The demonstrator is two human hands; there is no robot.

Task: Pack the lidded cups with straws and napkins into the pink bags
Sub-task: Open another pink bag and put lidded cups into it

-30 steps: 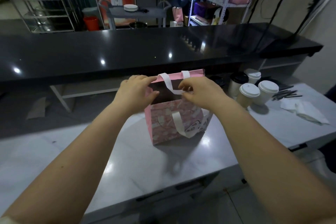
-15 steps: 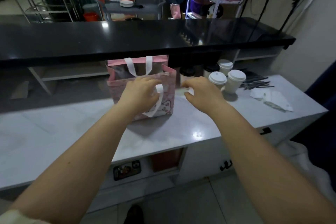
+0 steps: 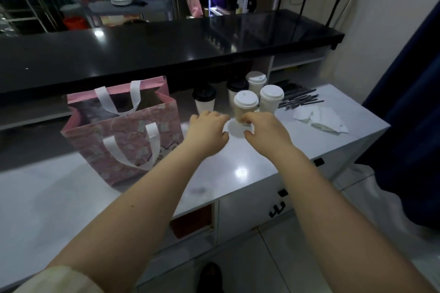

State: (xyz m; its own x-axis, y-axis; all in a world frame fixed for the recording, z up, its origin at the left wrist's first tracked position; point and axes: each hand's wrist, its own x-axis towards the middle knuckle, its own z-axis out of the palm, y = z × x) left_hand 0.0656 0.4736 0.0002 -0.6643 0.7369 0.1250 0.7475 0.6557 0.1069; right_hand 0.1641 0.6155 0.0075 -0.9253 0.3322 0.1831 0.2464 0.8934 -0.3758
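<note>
- Dim indoor scene, slightly blurred throughout.
- Lamp reflections glint on the white counter (image 3: 240, 171) at centre and on the black bar top (image 3: 98, 33) at upper left.
- Wide-angle bending at frame edges.

Both forearms (image 3: 152, 202) are bare from the hands back. Far behind the left hand (image 3: 207, 131), a pale cream sleeve (image 3: 59, 278) covers the upper arm. A dark shoe (image 3: 210, 276) shows below.
</note>
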